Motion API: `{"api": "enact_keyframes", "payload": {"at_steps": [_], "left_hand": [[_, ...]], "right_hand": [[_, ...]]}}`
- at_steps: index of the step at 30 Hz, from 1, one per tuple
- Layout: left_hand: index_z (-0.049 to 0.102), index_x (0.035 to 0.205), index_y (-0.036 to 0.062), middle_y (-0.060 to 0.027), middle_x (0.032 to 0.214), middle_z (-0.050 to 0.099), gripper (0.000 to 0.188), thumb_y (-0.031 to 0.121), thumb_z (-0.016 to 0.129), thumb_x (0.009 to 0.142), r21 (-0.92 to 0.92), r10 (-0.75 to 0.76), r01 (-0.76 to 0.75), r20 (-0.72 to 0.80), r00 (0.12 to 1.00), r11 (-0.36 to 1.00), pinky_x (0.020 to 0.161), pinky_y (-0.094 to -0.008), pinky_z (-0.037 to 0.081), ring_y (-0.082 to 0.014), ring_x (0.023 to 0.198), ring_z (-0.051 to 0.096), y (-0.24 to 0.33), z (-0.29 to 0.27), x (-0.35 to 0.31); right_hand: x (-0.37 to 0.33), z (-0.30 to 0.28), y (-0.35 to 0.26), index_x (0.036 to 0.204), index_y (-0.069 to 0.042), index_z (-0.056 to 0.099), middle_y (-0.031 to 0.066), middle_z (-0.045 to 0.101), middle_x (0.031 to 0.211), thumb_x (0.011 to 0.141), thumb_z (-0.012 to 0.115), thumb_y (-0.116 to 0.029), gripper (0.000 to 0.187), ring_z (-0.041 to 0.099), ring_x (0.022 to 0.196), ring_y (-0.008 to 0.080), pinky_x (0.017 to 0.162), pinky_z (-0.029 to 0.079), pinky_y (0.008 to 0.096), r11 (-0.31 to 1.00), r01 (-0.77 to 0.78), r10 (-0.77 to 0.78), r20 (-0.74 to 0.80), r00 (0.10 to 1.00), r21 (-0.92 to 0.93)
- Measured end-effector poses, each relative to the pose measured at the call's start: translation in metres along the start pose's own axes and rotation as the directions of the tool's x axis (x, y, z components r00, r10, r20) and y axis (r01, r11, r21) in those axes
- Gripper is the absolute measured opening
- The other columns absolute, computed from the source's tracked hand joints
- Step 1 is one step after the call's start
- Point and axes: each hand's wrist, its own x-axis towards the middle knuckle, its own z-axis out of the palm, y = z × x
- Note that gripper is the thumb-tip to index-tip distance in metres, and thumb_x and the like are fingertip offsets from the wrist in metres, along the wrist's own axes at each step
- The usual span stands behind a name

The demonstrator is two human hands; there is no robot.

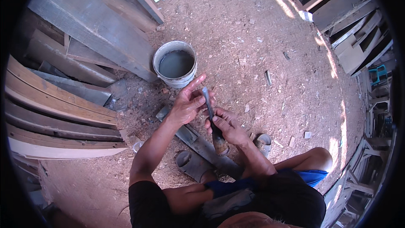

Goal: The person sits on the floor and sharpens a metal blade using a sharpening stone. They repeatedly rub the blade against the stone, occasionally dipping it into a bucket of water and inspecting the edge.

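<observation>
"What's that in the right hand (pixel 229 126)?"

"A chisel (pixel 217 134). Fingers and thumb are closed round its dark middle, the wooden handle (pixel 221 147) toward the lap and the bright tip pointing away."

"And the left hand (pixel 185 103)?"

"Up beside the tip, index finger stretched out. From here I can't tell whether it's gripping the blade or merely near it."

"Where's the chisel, then?"

"Held above the narrow plank (pixel 228 166) between the slippers (pixel 194 166), near the bucket (pixel 179 81) of murky grey water (pixel 175 64)."
</observation>
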Motion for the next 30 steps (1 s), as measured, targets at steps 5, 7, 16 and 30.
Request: {"api": "enact_keyframes", "payload": {"at_steps": [5, 7, 16, 30], "left_hand": [[0.061, 0.129, 0.0063, -0.0037, 0.098, 0.068, 0.034, 0.009, 0.072, 0.097, 0.102, -0.133, 0.167, -0.277, 0.951, 0.981, 0.067, -0.0273, 0.060, -0.0133, 0.086, 0.070, -0.002, -0.037, -0.012], [0.065, 0.116, 0.0060, -0.0026, 0.095, 0.067, 0.018, 0.011, 0.071, 0.099, 0.172, -0.185, 0.253, -0.332, 0.925, 0.952, 0.065, -0.0254, 0.060, -0.0119, 0.081, 0.070, -0.003, -0.051, -0.023], [0.066, 0.120, 0.0018, -0.0043, 0.105, 0.070, 0.023, 0.015, 0.067, 0.101, 0.597, 0.055, 0.267, -0.465, 0.883, 0.756, 0.079, -0.0277, 0.057, -0.0126, 0.089, 0.068, -0.023, -0.092, -0.099], [0.041, 0.148, -0.0112, -0.0343, 0.152, 0.043, 0.071, 0.011, 0.065, 0.086, 0.993, 0.250, 0.058, -0.030, 0.968, -0.105, 0.122, -0.0550, 0.033, -0.0493, 0.147, 0.037, -0.133, -0.048, -0.172]], "right_hand": [[-0.003, 0.005, -0.018, 0.155, -0.001, 0.035, 0.0134, 0.071, 0.109, 0.104, 0.055, -0.008, 0.056, 0.069, 0.082, 0.0221, 0.079, 0.056, 0.0385, 0.754, 0.053, -0.050, 0.024, 0.998, -0.655], [0.002, 0.002, -0.015, 0.159, -0.010, 0.031, 0.0243, 0.070, 0.109, 0.100, 0.057, -0.007, 0.065, 0.067, 0.095, 0.0471, 0.087, 0.053, 0.0488, 0.686, 0.015, 0.011, 0.031, 0.999, -0.727], [0.022, 0.004, 0.047, 0.157, -0.007, 0.037, 0.0273, 0.059, 0.139, 0.098, 0.054, -0.007, 0.061, 0.061, 0.121, 0.0459, 0.106, 0.051, 0.0461, 0.538, 0.255, -0.002, 0.301, 0.954, -0.804], [0.005, 0.006, 0.165, 0.152, 0.001, 0.036, 0.0317, 0.071, 0.102, 0.094, 0.057, -0.019, 0.065, 0.070, 0.100, 0.0472, 0.088, 0.057, 0.0528, 0.284, 0.010, 0.369, 0.119, 0.922, -0.959]]}}
